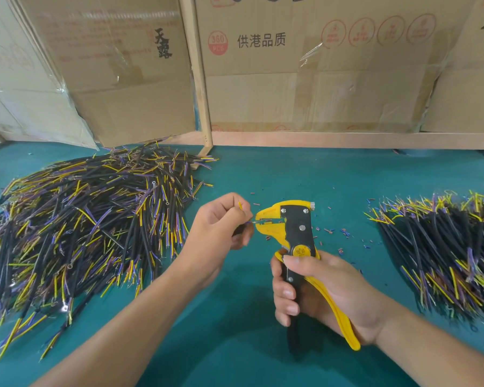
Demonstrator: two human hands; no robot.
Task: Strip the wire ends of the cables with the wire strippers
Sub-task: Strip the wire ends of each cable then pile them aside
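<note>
My left hand [221, 222] pinches one cable [242, 226], its wire end pointing right, straight into the mouth of the wire strippers [289, 227] just beside it. My right hand [316, 291] is wrapped around the handles, so I reckon squeezing's next.

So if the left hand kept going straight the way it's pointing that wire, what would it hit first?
The left hand points its cable rightward at the wire strippers in the right hand. It would likely meet the yellow head first; the wire tip already looks to be at the mouth, though depth is uncertain.
</note>
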